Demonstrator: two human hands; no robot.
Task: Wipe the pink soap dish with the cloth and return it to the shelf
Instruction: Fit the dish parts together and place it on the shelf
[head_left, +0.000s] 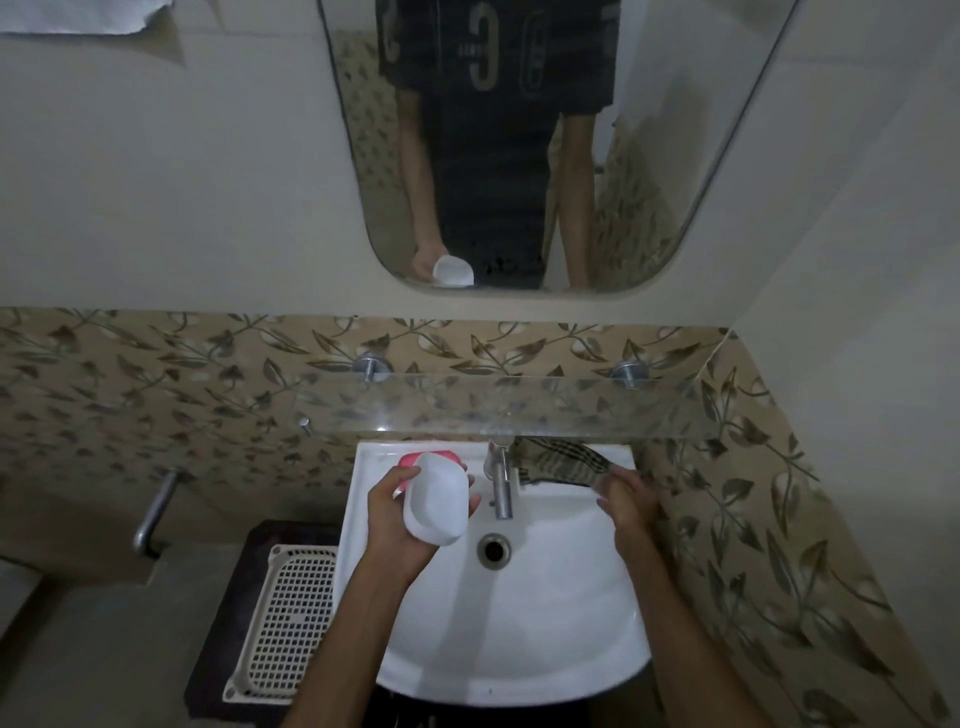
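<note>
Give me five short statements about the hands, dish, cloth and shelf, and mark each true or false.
1. The left hand holds the soap dish over the sink. True.
2. The right hand is on the tap. False: it grips the cloth at the sink's back right corner.
3. The cloth is striped. True.
4. The dish rests on the shelf. False: it is in the left hand, below the shelf.
5. The cloth is touching the dish. False: they are apart, on either side of the tap.
</note>
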